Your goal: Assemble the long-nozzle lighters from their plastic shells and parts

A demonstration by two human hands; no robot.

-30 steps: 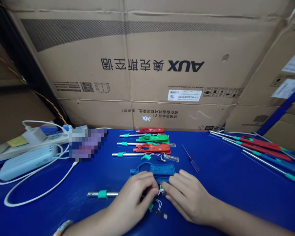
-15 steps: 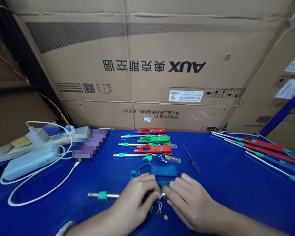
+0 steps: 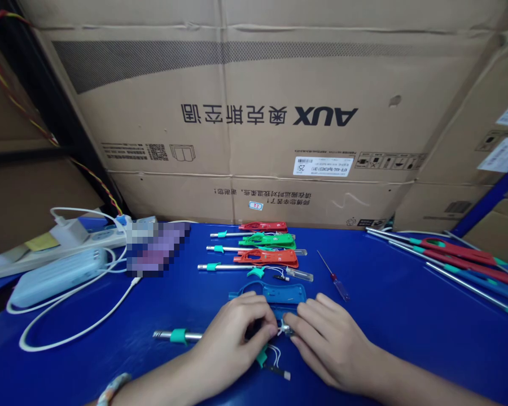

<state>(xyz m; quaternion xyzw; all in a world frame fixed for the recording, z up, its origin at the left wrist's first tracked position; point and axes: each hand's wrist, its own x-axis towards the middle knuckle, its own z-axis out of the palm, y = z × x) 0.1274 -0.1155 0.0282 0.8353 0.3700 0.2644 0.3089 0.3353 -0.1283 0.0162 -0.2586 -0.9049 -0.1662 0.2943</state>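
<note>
My left hand (image 3: 246, 327) is closed in a pinch, its thumb and forefinger on a thin white tube (image 3: 280, 331). Opposite it, my right hand (image 3: 328, 338) is closed round a small metal valve (image 3: 286, 327); whatever continues behind its fingers is hidden. Under the left hand lies a metal lighter rod (image 3: 192, 336) with a green collar, partly covered. A green trigger (image 3: 261, 357) shows below the left thumb, near a black igniter (image 3: 277, 371) with white wires. Just beyond both hands lies a blue lighter handle shell (image 3: 283, 293), open side up.
Behind are lighter sets with orange (image 3: 266, 257), green (image 3: 271, 241) and red (image 3: 265, 226) shells. A clear fuel tank (image 3: 300, 274) and screwdriver (image 3: 333, 279) lie nearby. Several lighters (image 3: 461, 265) are at right; power bank (image 3: 57, 279) and cables at left. A cardboard box (image 3: 258, 67) stands behind.
The whole view has shifted slightly, with things appearing a little further right. Between the fingertips, the metal valve now shows more clearly. Both hands keep their closed grip.
</note>
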